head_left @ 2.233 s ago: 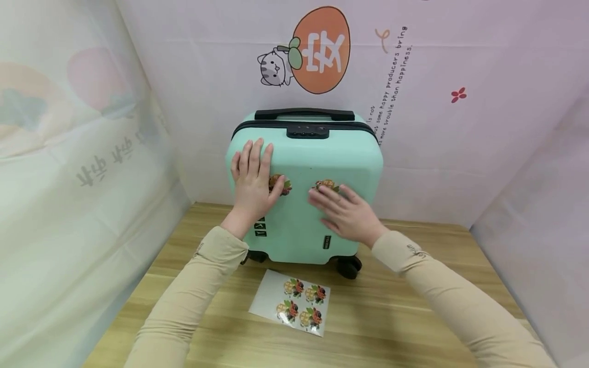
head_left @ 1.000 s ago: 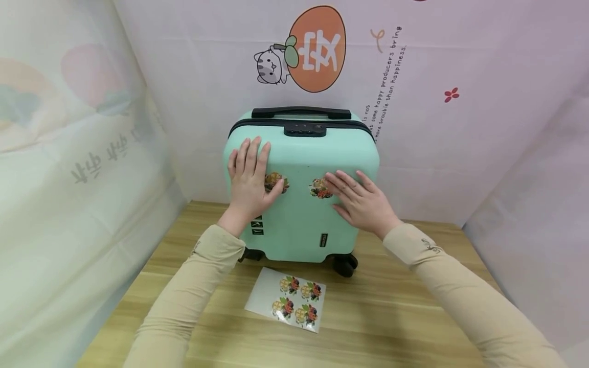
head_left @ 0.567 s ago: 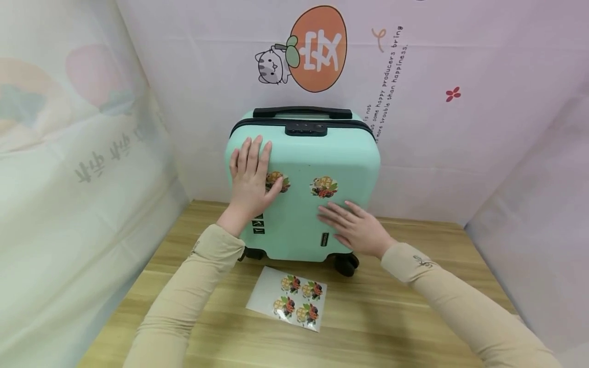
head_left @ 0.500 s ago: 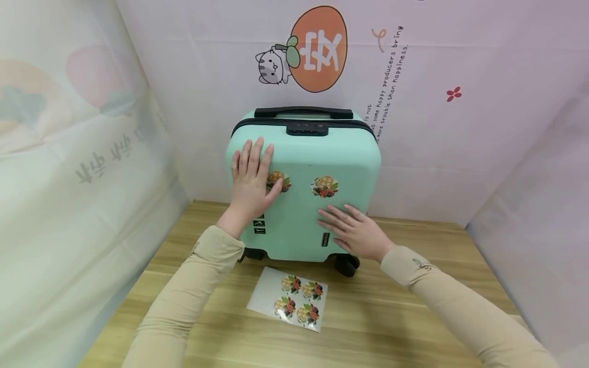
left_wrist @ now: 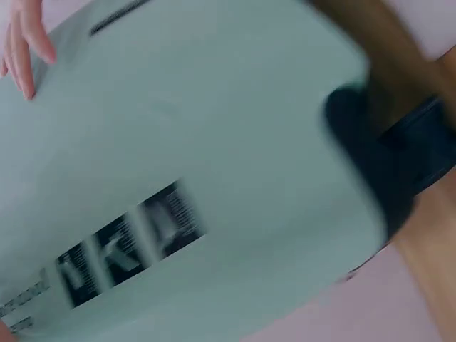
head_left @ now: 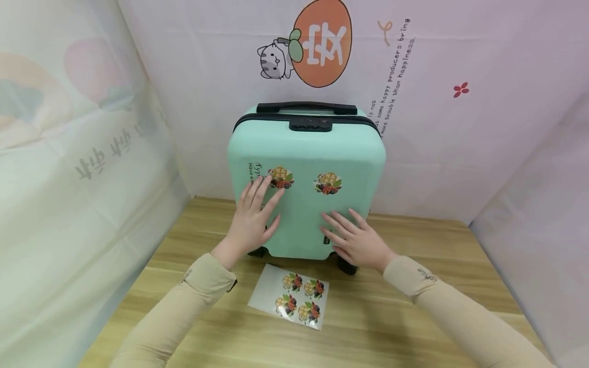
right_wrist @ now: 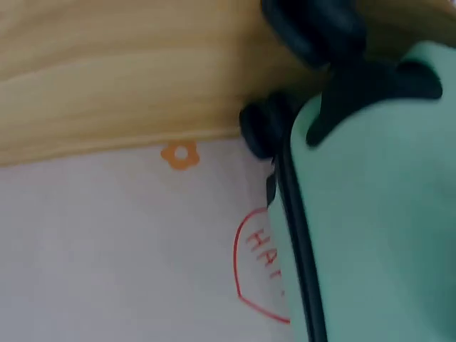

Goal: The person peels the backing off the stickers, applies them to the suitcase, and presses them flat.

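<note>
A mint-green suitcase [head_left: 303, 148] stands upright in the head view. Two round fruit stickers lie on its front, a left sticker [head_left: 281, 178] and a right sticker [head_left: 328, 183]. My left hand [head_left: 248, 222] has its fingers spread in front of the lower left side, fingertips close to the left sticker; contact is unclear. Over the lower right, my right hand [head_left: 356, 240] lies with loosely extended fingers and partly hides a small black label [head_left: 326, 237]. Dark pictograms [left_wrist: 117, 246] show in the left wrist view. Neither hand holds anything.
On the wooden table [head_left: 414, 306], a sticker sheet [head_left: 264, 294] with several fruit stickers lies before the suitcase. Black wheels [head_left: 346, 266] support the case. Its black top handle [head_left: 306, 106] is close to the printed back cloth [head_left: 428, 128].
My right hand has slid across the right sticker and down, leaving it uncovered. My left hand has come down from the upper left, exposing printed text and more of the left sticker.
</note>
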Motion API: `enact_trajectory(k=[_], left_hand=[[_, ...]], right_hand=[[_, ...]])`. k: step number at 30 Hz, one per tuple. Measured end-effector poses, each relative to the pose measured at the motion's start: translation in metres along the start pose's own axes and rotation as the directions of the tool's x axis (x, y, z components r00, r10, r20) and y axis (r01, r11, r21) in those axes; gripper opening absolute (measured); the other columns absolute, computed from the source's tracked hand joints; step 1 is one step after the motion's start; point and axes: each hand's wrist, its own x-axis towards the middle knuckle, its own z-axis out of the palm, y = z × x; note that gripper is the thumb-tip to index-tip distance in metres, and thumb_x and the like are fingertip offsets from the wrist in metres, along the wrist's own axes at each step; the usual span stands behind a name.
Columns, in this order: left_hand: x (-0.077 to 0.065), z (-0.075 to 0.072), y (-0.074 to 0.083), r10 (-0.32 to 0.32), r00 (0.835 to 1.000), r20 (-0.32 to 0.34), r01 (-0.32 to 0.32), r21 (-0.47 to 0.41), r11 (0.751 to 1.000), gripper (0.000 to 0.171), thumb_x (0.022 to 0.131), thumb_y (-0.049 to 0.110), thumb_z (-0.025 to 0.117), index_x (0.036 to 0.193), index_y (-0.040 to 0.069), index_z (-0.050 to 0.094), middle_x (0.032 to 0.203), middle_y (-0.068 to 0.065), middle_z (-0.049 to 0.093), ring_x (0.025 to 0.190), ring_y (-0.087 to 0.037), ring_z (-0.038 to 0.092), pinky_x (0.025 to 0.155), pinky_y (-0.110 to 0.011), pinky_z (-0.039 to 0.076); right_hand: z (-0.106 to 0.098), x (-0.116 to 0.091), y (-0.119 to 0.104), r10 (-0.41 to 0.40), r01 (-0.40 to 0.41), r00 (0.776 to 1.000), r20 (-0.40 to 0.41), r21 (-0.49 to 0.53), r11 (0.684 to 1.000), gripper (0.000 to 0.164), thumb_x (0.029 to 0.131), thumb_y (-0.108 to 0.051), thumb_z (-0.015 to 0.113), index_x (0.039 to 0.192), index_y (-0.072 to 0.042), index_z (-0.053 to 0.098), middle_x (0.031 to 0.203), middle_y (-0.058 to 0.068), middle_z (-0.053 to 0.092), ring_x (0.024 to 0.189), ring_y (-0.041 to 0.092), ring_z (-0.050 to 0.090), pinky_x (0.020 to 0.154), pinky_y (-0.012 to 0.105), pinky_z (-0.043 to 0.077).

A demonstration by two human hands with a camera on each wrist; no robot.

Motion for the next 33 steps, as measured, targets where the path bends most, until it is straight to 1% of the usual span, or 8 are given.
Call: enact_trajectory(k=[5, 11, 16, 19, 24, 25, 31, 33], left_hand=[[-0.027, 0.010, 0.010, -0.034, 0.995, 0.093, 0.035, -0.003, 0.999, 0.061, 0.084, 0.020, 0.065, 0.139, 0.008, 0.042, 0.149, -0.022, 0.025, 0.136, -0.039, 0.025, 0.110, -0.054, 0.024], [-0.052, 0.019, 0.025, -0.103, 0.979, 0.178, 0.119, -0.082, 0.990, 0.057, 0.085, 0.019, 0.062, 0.138, 0.006, 0.044, 0.148, -0.022, 0.026, 0.135, -0.039, 0.027, 0.109, -0.055, 0.028], [-0.073, 0.032, 0.042, -0.146, 0.944, 0.295, 0.186, -0.111, 0.976, 0.056, 0.086, 0.022, 0.066, 0.135, 0.005, 0.047, 0.147, -0.024, 0.028, 0.133, -0.041, 0.033, 0.108, -0.055, 0.032], [-0.085, 0.040, 0.055, -0.132, 0.894, 0.429, 0.214, -0.149, 0.965, 0.055, 0.087, 0.023, 0.066, 0.134, 0.003, 0.047, 0.148, -0.025, 0.028, 0.133, -0.042, 0.034, 0.109, -0.055, 0.031], [-0.110, 0.053, 0.076, -0.121, 0.736, 0.666, 0.333, -0.201, 0.921, 0.059, 0.090, 0.029, 0.063, 0.140, 0.004, 0.043, 0.153, -0.023, 0.020, 0.137, -0.041, 0.028, 0.110, -0.055, 0.029], [-0.114, 0.056, 0.078, -0.127, 0.715, 0.687, 0.356, -0.202, 0.912, 0.059, 0.089, 0.029, 0.063, 0.140, 0.004, 0.044, 0.153, -0.023, 0.019, 0.137, -0.041, 0.027, 0.110, -0.055, 0.029], [-0.135, 0.067, 0.090, -0.132, 0.653, 0.746, 0.397, -0.189, 0.898, 0.061, 0.089, 0.033, 0.063, 0.139, 0.003, 0.045, 0.153, -0.023, 0.021, 0.138, -0.040, 0.028, 0.111, -0.055, 0.026], [-0.140, 0.068, 0.095, -0.115, 0.611, 0.783, 0.411, -0.190, 0.892, 0.064, 0.090, 0.037, 0.061, 0.141, 0.003, 0.043, 0.153, -0.023, 0.021, 0.139, -0.040, 0.025, 0.112, -0.055, 0.023]], right_hand=[[0.004, -0.008, -0.022, 0.068, -0.071, 0.997, 0.038, 0.078, 0.994, 0.056, 0.086, -0.038, 0.062, 0.136, -0.017, 0.051, 0.147, 0.011, 0.040, 0.133, 0.029, 0.039, 0.109, 0.059, 0.022], [0.009, -0.018, -0.050, 0.146, -0.154, 0.988, 0.057, 0.182, 0.971, 0.050, 0.086, -0.034, 0.064, 0.131, -0.015, 0.054, 0.144, 0.013, 0.043, 0.128, 0.030, 0.044, 0.102, 0.065, 0.028], [0.020, -0.029, -0.072, 0.143, -0.159, 0.985, 0.092, 0.208, 0.965, 0.048, 0.087, -0.036, 0.065, 0.130, -0.016, 0.055, 0.144, 0.015, 0.043, 0.122, 0.030, 0.048, 0.098, 0.061, 0.038], [0.030, -0.037, -0.086, 0.158, -0.191, 0.976, 0.148, 0.247, 0.950, 0.054, 0.083, -0.036, 0.071, 0.130, -0.017, 0.054, 0.144, 0.018, 0.040, 0.121, 0.032, 0.049, 0.093, 0.059, 0.044], [0.038, -0.049, -0.113, 0.164, -0.289, 0.929, 0.332, 0.373, 0.882, 0.054, 0.087, -0.039, 0.065, 0.134, -0.016, 0.051, 0.149, 0.019, 0.032, 0.122, 0.036, 0.048, 0.088, 0.062, 0.046], [0.039, -0.052, -0.117, 0.155, -0.306, 0.915, 0.372, 0.392, 0.868, 0.053, 0.090, -0.041, 0.061, 0.136, -0.017, 0.049, 0.149, 0.019, 0.031, 0.123, 0.036, 0.047, 0.089, 0.063, 0.045], [0.043, -0.063, -0.136, 0.065, -0.353, 0.840, 0.538, 0.453, 0.819, 0.056, 0.096, -0.050, 0.045, 0.144, -0.023, 0.041, 0.153, 0.012, 0.029, 0.132, 0.034, 0.041, 0.100, 0.060, 0.038], [0.045, -0.065, -0.139, 0.041, -0.359, 0.827, 0.561, 0.470, 0.806, 0.056, 0.096, -0.052, 0.041, 0.145, -0.025, 0.039, 0.153, 0.010, 0.030, 0.134, 0.033, 0.039, 0.103, 0.059, 0.036]])
